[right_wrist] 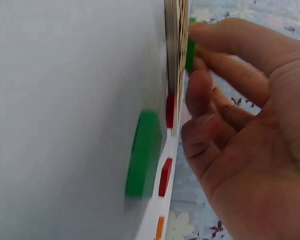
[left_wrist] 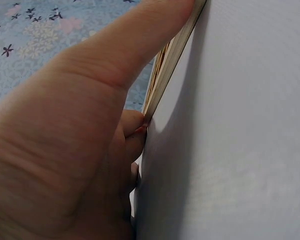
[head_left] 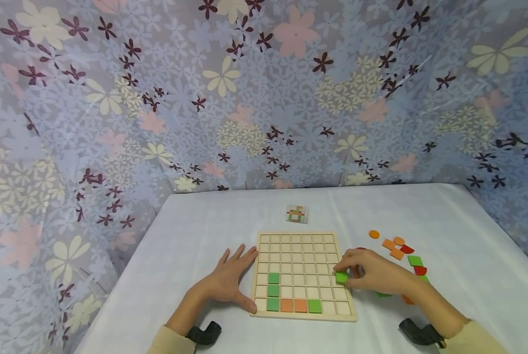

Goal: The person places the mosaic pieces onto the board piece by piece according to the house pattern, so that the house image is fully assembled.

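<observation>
A wooden grid board (head_left: 304,318) lies on the white table. My left hand (head_left: 226,280) is spread along its left side, thumb at the near corner and a fingertip at the edge higher up. With thumb and fingers, my right hand (head_left: 372,270) pinches a bright green square tile (head_left: 341,279) over the board's right-hand columns. The right wrist view shows that green tile (right_wrist: 190,52) at the fingertips. Several darker green tiles (head_left: 273,291) form a column at the lower left of the grid. Along the bottom row sit two orange tiles (head_left: 293,306) and a lighter green tile (head_left: 314,306).
Beyond the board lies a small picture card (head_left: 297,214) with a coloured pattern. To the right are scattered orange circles (head_left: 374,234), orange squares (head_left: 397,253), red pieces (head_left: 420,271) and green pieces (head_left: 415,261), some partly hidden by my right arm. A flowered cloth (head_left: 264,98) hangs behind the table.
</observation>
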Demonstrator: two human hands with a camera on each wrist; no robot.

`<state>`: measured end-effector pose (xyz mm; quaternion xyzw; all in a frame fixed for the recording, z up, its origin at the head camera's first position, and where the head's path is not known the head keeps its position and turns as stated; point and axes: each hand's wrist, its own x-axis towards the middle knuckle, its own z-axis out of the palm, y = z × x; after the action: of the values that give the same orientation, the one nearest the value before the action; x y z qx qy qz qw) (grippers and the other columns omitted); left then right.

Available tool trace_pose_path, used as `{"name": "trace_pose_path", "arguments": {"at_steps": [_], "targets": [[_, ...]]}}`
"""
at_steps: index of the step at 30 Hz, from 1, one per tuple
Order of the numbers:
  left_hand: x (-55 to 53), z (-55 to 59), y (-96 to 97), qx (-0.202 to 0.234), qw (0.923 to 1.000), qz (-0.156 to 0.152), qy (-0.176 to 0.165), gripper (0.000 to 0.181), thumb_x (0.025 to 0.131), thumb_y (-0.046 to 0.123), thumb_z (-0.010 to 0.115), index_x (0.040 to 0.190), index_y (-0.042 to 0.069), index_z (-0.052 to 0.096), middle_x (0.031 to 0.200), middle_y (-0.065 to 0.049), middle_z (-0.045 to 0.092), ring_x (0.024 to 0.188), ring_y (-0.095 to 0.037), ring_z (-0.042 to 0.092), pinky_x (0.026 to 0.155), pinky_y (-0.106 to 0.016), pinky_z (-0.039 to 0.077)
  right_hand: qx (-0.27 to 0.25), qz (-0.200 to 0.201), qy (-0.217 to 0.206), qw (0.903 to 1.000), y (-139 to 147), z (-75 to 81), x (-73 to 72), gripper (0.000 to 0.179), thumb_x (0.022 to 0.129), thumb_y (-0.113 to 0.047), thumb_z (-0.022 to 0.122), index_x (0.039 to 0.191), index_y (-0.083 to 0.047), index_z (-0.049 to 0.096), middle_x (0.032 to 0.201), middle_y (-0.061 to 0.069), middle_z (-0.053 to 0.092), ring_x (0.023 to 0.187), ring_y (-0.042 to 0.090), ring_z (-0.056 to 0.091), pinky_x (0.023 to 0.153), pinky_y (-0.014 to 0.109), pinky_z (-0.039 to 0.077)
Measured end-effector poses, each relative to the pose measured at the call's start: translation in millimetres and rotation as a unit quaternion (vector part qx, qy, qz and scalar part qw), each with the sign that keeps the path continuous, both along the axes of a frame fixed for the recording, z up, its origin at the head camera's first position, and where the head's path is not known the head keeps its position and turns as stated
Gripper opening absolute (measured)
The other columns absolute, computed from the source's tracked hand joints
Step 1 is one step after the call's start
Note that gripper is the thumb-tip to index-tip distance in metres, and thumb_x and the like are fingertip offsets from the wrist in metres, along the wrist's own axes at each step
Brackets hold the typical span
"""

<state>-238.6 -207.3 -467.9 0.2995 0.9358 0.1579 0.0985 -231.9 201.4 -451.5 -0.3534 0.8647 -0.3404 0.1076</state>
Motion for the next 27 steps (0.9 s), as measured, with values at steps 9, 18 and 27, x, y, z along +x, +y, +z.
{"name": "trace_pose_path", "arguments": {"at_steps": [9, 18, 27], "targets": [[1.0, -0.4, -1.4, 0.001, 1.0000, -0.001, -0.004, 0.136, 0.050, 0.085, 0.067, 0.156, 0.018, 0.014, 0.160, 0.005, 0.011, 0.146, -0.023, -0.001, 0.113, -0.051, -0.006, 0.003, 0.012, -0.034, 0.9993, -23, -0.2, 1.3, 0.029, 0.086, -0.025, 0.073, 0.115, -0.024, 0.071, 0.101, -0.009, 0.061, 0.072, 0.010, 0.054, 0.061, 0.024, 0.047], [0.1, 0.2, -2.8, 0.000, 1.0000, 0.000, 0.000, 0.138, 0.048, 0.087, 0.066, 0.156, 0.017, 0.014, 0.160, 0.005, 0.010, 0.146, -0.024, -0.001, 0.113, -0.051, -0.007, -0.023, 0.040, -0.001, 0.9989, -35, -0.3, -1.3, 0.026, 0.088, -0.024, 0.072, 0.114, -0.022, 0.071, 0.097, -0.007, 0.060, 0.069, 0.009, 0.053, 0.058, 0.023, 0.047], [-1.1, -0.3, -1.5, -0.008, 1.0000, 0.002, -0.002, 0.138, 0.048, 0.089, 0.064, 0.156, 0.019, 0.013, 0.160, 0.007, 0.009, 0.146, -0.022, -0.003, 0.113, -0.050, -0.007, -0.021, 0.053, -0.029, 0.9980, -48, 3.4, 2.9, 0.028, 0.086, -0.023, 0.073, 0.114, -0.019, 0.071, 0.099, -0.006, 0.060, 0.073, 0.010, 0.055, 0.061, 0.023, 0.049]]}}
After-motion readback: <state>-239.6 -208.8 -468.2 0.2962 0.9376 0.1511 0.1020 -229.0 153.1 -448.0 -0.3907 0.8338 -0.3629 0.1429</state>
